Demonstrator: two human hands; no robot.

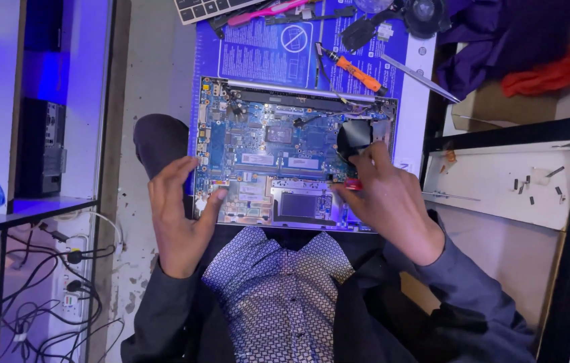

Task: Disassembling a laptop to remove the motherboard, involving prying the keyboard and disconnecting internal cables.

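Note:
An opened laptop base [291,151] with a blue circuit board lies on a blue work mat [264,54] in front of me. My left hand [180,215] rests open against the laptop's near left corner, thumb touching the edge. My right hand [392,202] is closed around a small red-handled tool [352,183] whose tip sits at the board's lower right, just below a black round fan [354,136].
An orange-handled screwdriver [359,72] and metal tweezers [423,78] lie on the mat beyond the laptop. A keyboard [207,8] sits at the far edge. A cardboard box [520,107], purple cloth, and a shelf with small screws [534,185] stand right. Cables and a power strip [73,275] lie left.

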